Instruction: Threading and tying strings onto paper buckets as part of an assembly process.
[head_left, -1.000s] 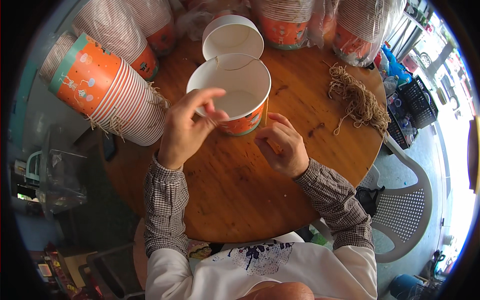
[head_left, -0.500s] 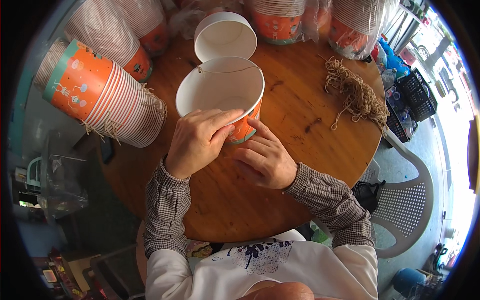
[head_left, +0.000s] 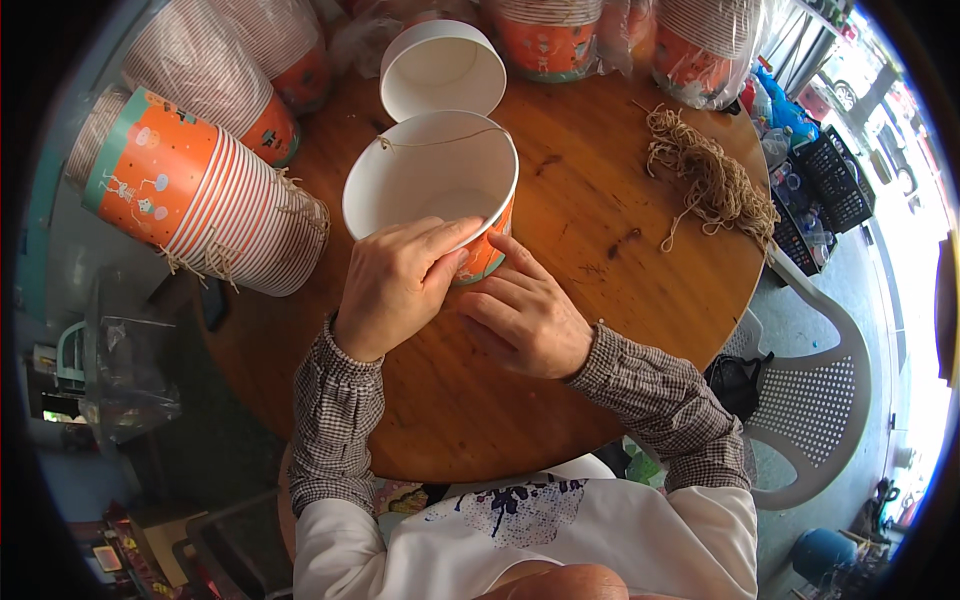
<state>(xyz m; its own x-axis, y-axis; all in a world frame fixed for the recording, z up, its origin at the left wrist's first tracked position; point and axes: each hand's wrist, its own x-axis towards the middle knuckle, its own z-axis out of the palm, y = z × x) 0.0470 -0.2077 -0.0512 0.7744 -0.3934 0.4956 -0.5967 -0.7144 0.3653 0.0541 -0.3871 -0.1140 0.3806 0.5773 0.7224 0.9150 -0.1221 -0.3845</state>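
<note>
**Open wood to the right, cups crowding the left and far rim**

The bench (head_left: 560, 420) lies bare in front of the right hand (head_left: 525, 320) and out to the right edge, broken only by the twine tangle (head_left: 705, 175). On the left, a lying cup stack (head_left: 200, 195) blocks the way beside the left hand (head_left: 395, 285). Beyond the held paper bucket (head_left: 435, 180), a white cup (head_left: 440, 68) and wrapped cup stacks (head_left: 545, 35) close off the far rim.

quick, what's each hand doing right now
Left hand: closed on the near rim of the paper bucket.
Right hand: fingers against the bucket's lower side, holds nothing else.
</note>
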